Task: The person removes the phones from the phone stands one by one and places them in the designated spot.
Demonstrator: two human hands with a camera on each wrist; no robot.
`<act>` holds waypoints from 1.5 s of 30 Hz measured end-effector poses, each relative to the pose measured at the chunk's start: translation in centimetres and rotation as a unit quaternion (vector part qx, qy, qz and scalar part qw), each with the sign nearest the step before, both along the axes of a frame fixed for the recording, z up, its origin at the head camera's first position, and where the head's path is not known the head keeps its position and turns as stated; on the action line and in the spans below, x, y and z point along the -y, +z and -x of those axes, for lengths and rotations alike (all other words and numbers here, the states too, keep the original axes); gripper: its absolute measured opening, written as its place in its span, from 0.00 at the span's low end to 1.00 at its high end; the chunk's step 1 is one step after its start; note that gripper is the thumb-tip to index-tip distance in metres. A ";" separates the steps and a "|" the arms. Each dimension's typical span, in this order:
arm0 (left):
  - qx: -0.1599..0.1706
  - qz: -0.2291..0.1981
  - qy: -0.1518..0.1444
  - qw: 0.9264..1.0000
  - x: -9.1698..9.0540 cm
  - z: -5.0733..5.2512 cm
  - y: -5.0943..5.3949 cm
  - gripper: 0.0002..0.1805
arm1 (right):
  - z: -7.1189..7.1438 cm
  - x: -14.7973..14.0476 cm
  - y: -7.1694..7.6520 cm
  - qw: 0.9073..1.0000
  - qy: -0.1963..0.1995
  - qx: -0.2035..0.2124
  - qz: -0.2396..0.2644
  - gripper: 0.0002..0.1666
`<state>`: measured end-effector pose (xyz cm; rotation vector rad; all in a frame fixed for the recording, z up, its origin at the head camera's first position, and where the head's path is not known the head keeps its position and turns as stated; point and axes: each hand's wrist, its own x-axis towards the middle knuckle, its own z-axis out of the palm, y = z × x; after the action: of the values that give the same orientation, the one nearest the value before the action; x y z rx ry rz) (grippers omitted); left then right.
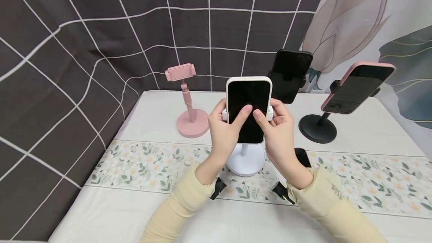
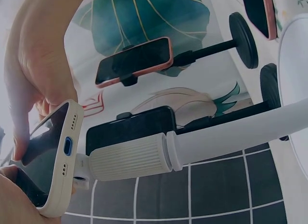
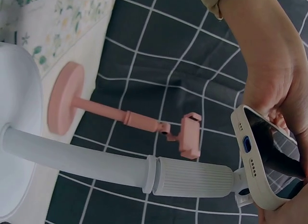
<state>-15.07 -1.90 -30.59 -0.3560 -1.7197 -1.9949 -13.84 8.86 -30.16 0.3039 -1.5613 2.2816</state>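
Note:
A phone in a cream case (image 1: 249, 123) sits upright in the clamp of a white stand (image 1: 245, 160), whose ribbed neck (image 2: 130, 156) rises behind it. At the phone's left side the left hand (image 1: 225, 130) holds its edge and the clamp, thumb on the dark screen. On the other side the right hand (image 1: 279, 134) grips in the same way, its thumb also on the screen. Both thumbs point inward, close together. The fingers behind the phone are mostly hidden. In the right wrist view, the phone's bottom edge (image 3: 250, 159) shows its charging port.
A pink stand (image 1: 192, 123) with an unfilled holder stands at the left. Behind and to the right are a black phone (image 1: 291, 76) and a pink-cased phone (image 1: 357, 89), each on a black stand. Another phone (image 1: 302, 157) lies partly behind the right forearm. Gridded dark cloth (image 1: 189, 29) hangs behind.

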 end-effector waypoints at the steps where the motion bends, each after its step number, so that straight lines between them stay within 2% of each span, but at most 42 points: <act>1: 0.000 -0.001 -0.001 1.000 -0.1 0.0 -0.1 0.11 | 0.0 0.0 -0.2 1.000 0.000 0.001 0.000 0.16; 7: -0.004 -0.008 -0.005 1.000 -0.5 0.2 -0.6 0.12 | 0.3 -0.2 -0.8 1.000 -0.001 -0.009 0.005 0.17; 13: -0.005 -0.003 -0.007 1.000 -0.5 0.4 -0.5 0.15 | 0.5 -0.2 -0.8 1.000 -0.005 -0.016 -0.001 0.16; 23: -0.005 0.022 0.023 0.999 0.1 1.6 -1.0 0.16 | 1.7 -0.3 -1.0 0.999 0.013 -0.016 -0.030 0.12; 32: 0.010 0.021 -0.028 0.999 0.4 2.1 -0.6 0.21 | 1.9 0.1 -1.0 0.999 -0.014 -0.036 0.001 0.10; 37: 0.014 0.022 -0.029 0.999 0.4 2.4 -0.5 0.20 | 2.0 0.0 -1.1 0.999 -0.024 -0.043 0.005 0.09; 45: 0.018 0.030 -0.027 0.999 0.5 2.8 -0.7 0.22 | 2.6 -0.4 -1.0 0.999 -0.022 -0.031 -0.030 0.10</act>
<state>-17.86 -2.42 -31.29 -0.3933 -1.8117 -2.0023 -16.41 9.25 -31.14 0.3486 -1.5921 2.1736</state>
